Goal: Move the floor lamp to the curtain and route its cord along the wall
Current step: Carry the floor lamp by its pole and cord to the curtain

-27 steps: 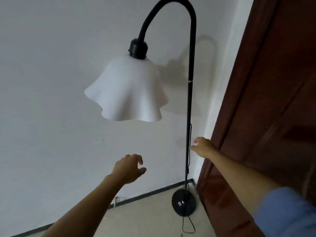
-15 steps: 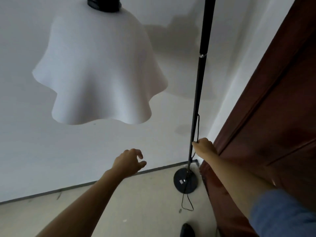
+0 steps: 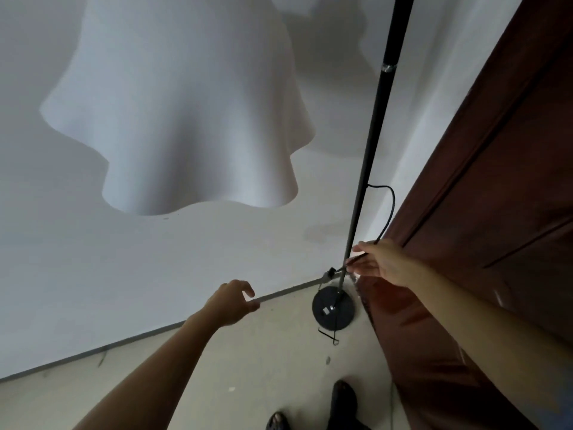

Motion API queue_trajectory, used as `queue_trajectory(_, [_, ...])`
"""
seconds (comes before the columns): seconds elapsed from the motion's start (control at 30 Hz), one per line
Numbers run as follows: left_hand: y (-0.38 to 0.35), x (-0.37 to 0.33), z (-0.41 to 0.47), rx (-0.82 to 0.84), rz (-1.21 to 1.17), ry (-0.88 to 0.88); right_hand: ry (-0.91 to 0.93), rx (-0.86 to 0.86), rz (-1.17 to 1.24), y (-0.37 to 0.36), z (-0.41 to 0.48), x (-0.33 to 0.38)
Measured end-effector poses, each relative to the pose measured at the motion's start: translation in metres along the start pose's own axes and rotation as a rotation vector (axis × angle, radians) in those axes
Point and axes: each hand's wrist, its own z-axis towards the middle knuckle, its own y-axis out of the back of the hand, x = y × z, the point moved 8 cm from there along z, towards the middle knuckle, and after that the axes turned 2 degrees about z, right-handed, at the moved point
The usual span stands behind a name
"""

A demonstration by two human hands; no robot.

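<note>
The floor lamp stands in the corner: a thin black pole (image 3: 376, 119) rises from a round black base (image 3: 333, 310) on the floor. Its wavy white shade (image 3: 183, 113) hangs large at the upper left. A black cord (image 3: 391, 206) loops off the pole and runs down into my right hand (image 3: 376, 260), which is closed on it just right of the pole. More cord lies in a small loop in front of the base. My left hand (image 3: 231, 302) hovers left of the base, fingers apart, holding nothing.
A white wall (image 3: 155, 274) with a grey skirting line runs behind the lamp. A dark brown wooden door (image 3: 496, 212) fills the right side, close to the base. The floor (image 3: 248, 383) is pale. My feet in dark shoes (image 3: 341, 401) show at the bottom edge.
The view has come closer and lower, so the shade fills the upper left. My right hand has closed on the cord and drawn it off the pole. My left hand stays open.
</note>
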Motion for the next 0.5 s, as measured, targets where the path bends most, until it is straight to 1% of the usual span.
queue_trajectory(0.13, [-0.002, -0.006, -0.007, 0.075, -0.126, -0.068, 0.075, 0.134, 0.138, -0.036, -0.048, 0.035])
queue_trajectory(0.2, [0.000, -0.017, -0.009, 0.083, -0.160, -0.114, 0.115, 0.178, 0.187, -0.053, -0.071, 0.051])
queue_trajectory(0.37, [0.010, -0.068, -0.012, 0.037, -0.234, -0.270, 0.199, 0.250, 0.302, -0.089, -0.128, 0.097])
queue_trajectory(0.5, [0.005, -0.114, -0.016, 0.108, -0.261, -0.374, 0.281, 0.293, 0.365, -0.100, -0.167, 0.134])
